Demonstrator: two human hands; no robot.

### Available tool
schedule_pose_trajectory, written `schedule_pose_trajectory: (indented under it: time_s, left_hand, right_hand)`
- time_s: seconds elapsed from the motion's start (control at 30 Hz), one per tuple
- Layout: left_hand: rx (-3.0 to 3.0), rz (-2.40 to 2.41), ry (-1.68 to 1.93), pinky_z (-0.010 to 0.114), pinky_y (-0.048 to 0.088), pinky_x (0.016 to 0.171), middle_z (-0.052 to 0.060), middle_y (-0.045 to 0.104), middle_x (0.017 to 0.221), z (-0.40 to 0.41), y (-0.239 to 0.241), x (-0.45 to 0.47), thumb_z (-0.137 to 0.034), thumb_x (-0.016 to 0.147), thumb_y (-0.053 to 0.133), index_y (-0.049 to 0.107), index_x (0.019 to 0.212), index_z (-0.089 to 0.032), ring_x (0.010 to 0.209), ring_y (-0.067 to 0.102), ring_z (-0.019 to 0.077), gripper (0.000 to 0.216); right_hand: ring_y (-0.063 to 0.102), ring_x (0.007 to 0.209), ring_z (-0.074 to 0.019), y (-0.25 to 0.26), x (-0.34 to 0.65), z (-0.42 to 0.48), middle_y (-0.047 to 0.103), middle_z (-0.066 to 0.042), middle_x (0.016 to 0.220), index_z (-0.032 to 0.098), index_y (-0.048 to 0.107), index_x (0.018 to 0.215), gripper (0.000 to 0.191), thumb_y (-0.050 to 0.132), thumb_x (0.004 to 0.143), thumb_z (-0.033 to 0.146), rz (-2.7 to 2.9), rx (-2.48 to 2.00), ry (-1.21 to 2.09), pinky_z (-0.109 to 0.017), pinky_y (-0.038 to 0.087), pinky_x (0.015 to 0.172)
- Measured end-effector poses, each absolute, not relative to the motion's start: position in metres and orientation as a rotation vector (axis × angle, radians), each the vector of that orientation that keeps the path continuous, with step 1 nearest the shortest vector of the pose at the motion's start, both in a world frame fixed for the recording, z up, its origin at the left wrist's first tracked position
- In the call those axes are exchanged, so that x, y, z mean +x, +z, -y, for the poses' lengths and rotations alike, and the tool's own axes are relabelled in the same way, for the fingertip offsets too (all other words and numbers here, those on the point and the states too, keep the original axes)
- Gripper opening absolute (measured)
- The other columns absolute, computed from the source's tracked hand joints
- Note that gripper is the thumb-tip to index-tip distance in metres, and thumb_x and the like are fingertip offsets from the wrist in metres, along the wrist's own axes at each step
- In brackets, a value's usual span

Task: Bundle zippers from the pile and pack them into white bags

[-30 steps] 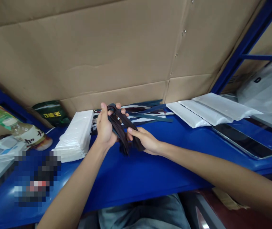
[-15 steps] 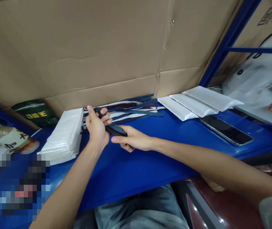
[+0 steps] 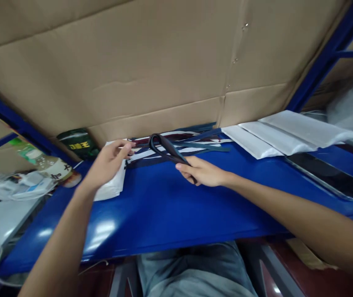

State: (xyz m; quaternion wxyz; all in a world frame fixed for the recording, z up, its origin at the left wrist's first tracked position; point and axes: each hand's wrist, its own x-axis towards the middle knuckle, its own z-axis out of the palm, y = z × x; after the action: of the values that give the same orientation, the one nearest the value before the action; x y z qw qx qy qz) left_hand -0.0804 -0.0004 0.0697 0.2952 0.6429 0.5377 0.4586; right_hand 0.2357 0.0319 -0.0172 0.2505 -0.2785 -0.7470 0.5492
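A: Principal item?
B: One dark strip [image 3: 172, 152], doubled into a narrow loop, raised over the worktop [image 3: 164, 214], ahead of the wearer.
A: Long axis?
B: Slantwise. Bend at the far left end, tails at the near right end, a short piece showing beneath the fingers.
A: Held by?
B: Right hand [image 3: 203, 171], one, closed around the tail end, thumb on top. The nearer of the hands, being in contact.
A: And the other?
B: Left hand [image 3: 107, 163], one, slightly blurred. Fingers loosely curved, no item visible in the grasp. Stands left of the bend, apart from it.
A: Governing relation?
B: In my judgement, that gap: the bend faces the left hand's side, the right hand being at the opposite end.
A: Adjacent stock?
B: Loose strips [image 3: 220, 147], assorted navy, teal, white and maroon, laid crosswise behind the loop; left fingertips near their left ends, contact not determinable. White stack [image 3: 114, 185], partly hidden by the left hand.
A: Outlying?
B: White packets [image 3: 257, 140], three, overlapping, to the right; phone [image 3: 331, 175], dark screen, just beside them; cardboard [image 3: 164, 62], backing all.
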Motion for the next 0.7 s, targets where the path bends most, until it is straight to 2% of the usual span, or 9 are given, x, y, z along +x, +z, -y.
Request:
schedule_pose_trajectory:
  time_s: [0.1,0.17,0.3,0.43,0.6,0.7]
  left_hand:
    - [1.774,-1.608,0.922,0.024,0.060,0.078,0.010,0.080,0.112,0.020,0.091,-0.152,-0.011,0.080,0.084,0.080,0.100,-0.016,0.094,0.075,0.0206,0.021]
    - [1.816,-1.684,0.755,0.021,0.059,0.074,0.009,0.081,0.112,0.029,0.093,-0.185,-0.002,0.075,0.083,0.081,0.100,-0.016,0.091,0.074,0.0191,0.029]
    - [1.930,-1.744,0.684,0.020,0.056,0.082,0.007,0.081,0.113,0.032,0.077,-0.209,-0.008,0.063,0.094,0.082,0.097,-0.018,0.104,0.073,0.0230,0.038]
    - [1.909,-1.744,0.670,0.028,0.058,0.090,0.006,0.081,0.111,0.028,0.066,-0.210,-0.017,0.063,0.095,0.079,0.088,-0.022,0.105,0.075,0.0276,0.030]
    - [2.117,-1.797,0.552,0.024,0.053,0.080,0.006,0.082,0.102,0.027,0.069,-0.208,-0.017,0.065,0.095,0.081,0.087,-0.024,0.094,0.073,0.0247,0.027]
    - [2.084,-1.807,0.742,0.022,0.047,0.067,0.006,0.081,0.089,0.026,0.075,-0.182,-0.016,0.069,0.093,0.081,0.083,-0.022,0.078,0.069,0.0221,0.019]
  right_hand:
    - [0.054,0.059,-0.0119,-0.017,0.236,-0.033,0.053,0.001,0.073,0.021,0.048,0.087,0.052,0.051,0.101,0.071,2.066,-0.773,1.488,-0.021,0.045,0.047]
    - [0.056,0.061,-0.0126,-0.018,0.233,-0.031,0.055,0.000,0.075,0.021,0.049,0.089,0.052,0.050,0.101,0.072,2.107,-0.772,1.498,-0.022,0.046,0.048]
    - [0.056,0.062,-0.0128,-0.021,0.229,-0.028,0.055,0.000,0.078,0.021,0.047,0.091,0.052,0.048,0.102,0.072,2.185,-0.750,1.528,-0.023,0.047,0.049]
    - [0.055,0.062,-0.0124,-0.025,0.230,-0.031,0.055,0.000,0.079,0.022,0.047,0.092,0.051,0.048,0.102,0.071,2.220,-0.762,1.524,-0.024,0.047,0.050]
    - [0.055,0.060,-0.0123,-0.025,0.235,-0.035,0.058,-0.001,0.078,0.020,0.051,0.092,0.051,0.049,0.102,0.070,2.249,-0.759,1.510,-0.024,0.045,0.050]
    - [0.055,0.060,-0.0123,-0.011,0.244,-0.038,0.057,0.000,0.074,0.019,0.053,0.088,0.050,0.050,0.104,0.066,2.336,-0.690,1.481,-0.024,0.045,0.053]
